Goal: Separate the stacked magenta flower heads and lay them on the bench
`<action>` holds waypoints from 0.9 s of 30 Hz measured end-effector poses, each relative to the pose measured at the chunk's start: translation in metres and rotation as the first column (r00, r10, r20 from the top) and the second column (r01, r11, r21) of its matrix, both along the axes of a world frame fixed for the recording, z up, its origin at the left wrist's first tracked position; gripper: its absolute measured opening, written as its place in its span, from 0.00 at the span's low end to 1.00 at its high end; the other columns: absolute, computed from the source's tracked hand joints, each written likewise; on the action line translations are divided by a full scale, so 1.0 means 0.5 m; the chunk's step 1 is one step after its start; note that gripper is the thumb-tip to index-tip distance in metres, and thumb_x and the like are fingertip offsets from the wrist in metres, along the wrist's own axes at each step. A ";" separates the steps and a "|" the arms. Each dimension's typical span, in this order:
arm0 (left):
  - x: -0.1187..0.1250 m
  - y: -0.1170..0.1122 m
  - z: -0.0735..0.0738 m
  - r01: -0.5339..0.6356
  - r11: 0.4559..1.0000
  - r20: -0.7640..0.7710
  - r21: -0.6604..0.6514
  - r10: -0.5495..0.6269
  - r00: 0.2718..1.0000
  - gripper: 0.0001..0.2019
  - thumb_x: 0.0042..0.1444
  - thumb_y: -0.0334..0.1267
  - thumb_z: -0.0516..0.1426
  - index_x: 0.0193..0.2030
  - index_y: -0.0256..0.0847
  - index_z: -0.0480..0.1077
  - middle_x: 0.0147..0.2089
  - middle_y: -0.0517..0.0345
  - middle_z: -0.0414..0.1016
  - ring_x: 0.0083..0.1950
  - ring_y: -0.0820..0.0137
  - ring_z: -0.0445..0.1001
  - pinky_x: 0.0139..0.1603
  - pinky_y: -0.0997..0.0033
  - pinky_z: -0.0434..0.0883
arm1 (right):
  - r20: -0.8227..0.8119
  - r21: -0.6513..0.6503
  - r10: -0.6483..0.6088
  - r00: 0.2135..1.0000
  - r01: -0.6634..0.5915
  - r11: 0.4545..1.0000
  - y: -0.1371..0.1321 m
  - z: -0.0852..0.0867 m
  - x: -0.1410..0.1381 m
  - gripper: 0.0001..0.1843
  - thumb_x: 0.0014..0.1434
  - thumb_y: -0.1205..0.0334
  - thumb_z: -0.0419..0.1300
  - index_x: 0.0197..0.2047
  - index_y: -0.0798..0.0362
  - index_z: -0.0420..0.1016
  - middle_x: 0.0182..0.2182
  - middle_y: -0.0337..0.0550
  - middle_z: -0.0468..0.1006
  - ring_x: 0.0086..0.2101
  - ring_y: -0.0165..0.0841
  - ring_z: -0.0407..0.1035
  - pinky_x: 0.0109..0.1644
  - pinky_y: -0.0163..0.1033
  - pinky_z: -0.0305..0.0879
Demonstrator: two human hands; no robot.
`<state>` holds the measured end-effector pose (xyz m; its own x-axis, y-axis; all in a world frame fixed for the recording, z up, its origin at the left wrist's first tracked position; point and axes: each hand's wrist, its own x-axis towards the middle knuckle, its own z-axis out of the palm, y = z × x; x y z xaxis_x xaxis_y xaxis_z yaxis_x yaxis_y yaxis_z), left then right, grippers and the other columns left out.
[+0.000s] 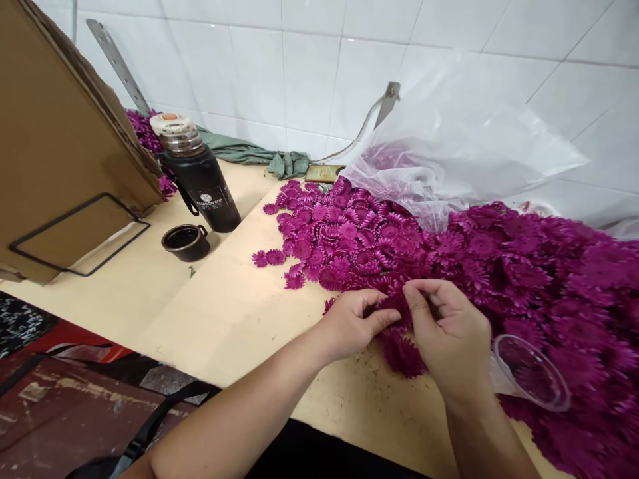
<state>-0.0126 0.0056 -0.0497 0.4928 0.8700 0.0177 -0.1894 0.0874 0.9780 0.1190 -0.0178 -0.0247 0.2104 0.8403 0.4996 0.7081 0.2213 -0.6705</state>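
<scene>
A big heap of purple fabric flower heads (pixel 524 273) covers the right half of a pale wooden table (pixel 219 306). My left hand (pixel 352 322) and my right hand (pixel 449 332) meet at the heap's near edge. Both pinch the same purple flower head (pixel 394 303) between their fingertips. More flower heads (pixel 402 352) lie under and between my hands. A clear plastic cup (pixel 532 372) lies on its side just right of my right wrist.
A black flask (pixel 200 176) and its black cap-cup (pixel 186 241) stand at the left. A cardboard box (pixel 60 140) leans at the far left. A clear plastic bag (pixel 449 153) lies against the white tiled wall, with a grey cloth (pixel 287 163) nearby.
</scene>
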 end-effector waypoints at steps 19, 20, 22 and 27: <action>-0.010 0.002 -0.006 -0.172 0.978 -0.164 0.120 0.190 0.968 0.12 0.53 0.43 0.52 0.22 0.41 0.57 0.22 0.65 0.55 0.26 0.74 0.55 0.28 0.72 0.54 | 0.064 -0.132 0.168 0.984 -0.158 0.979 0.029 0.032 0.001 0.08 0.56 0.59 0.55 0.28 0.51 0.72 0.23 0.39 0.76 0.24 0.33 0.69 0.29 0.37 0.65; -0.010 0.003 -0.004 -0.184 0.977 -0.154 0.110 0.200 0.968 0.13 0.53 0.43 0.52 0.22 0.41 0.57 0.22 0.65 0.55 0.26 0.74 0.54 0.28 0.72 0.54 | 0.089 -0.087 0.104 0.991 -0.097 0.991 0.036 0.036 0.010 0.09 0.56 0.59 0.55 0.27 0.51 0.71 0.23 0.40 0.75 0.24 0.33 0.68 0.29 0.37 0.65; -0.010 0.004 -0.003 -0.207 0.973 -0.137 0.103 0.220 0.966 0.13 0.52 0.44 0.52 0.22 0.41 0.57 0.22 0.66 0.54 0.25 0.75 0.54 0.28 0.72 0.54 | 0.114 0.051 -0.083 0.990 0.078 0.996 0.055 0.045 0.034 0.09 0.55 0.58 0.54 0.26 0.51 0.70 0.22 0.41 0.73 0.24 0.34 0.67 0.30 0.40 0.65; -0.009 0.007 -0.005 -0.236 0.969 -0.099 0.078 0.243 0.965 0.16 0.51 0.47 0.54 0.20 0.41 0.56 0.21 0.67 0.53 0.26 0.75 0.53 0.28 0.72 0.53 | 0.127 0.137 -0.214 0.969 0.197 0.971 0.091 0.062 0.079 0.11 0.52 0.56 0.58 0.36 0.53 0.74 0.35 0.50 0.76 0.34 0.42 0.72 0.40 0.50 0.68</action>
<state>-0.0170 0.0089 -0.0524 0.2725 0.9614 0.0370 -0.0912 -0.0124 0.9958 0.1587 0.0276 0.0065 0.2929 0.7172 0.6323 0.8314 0.1356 -0.5389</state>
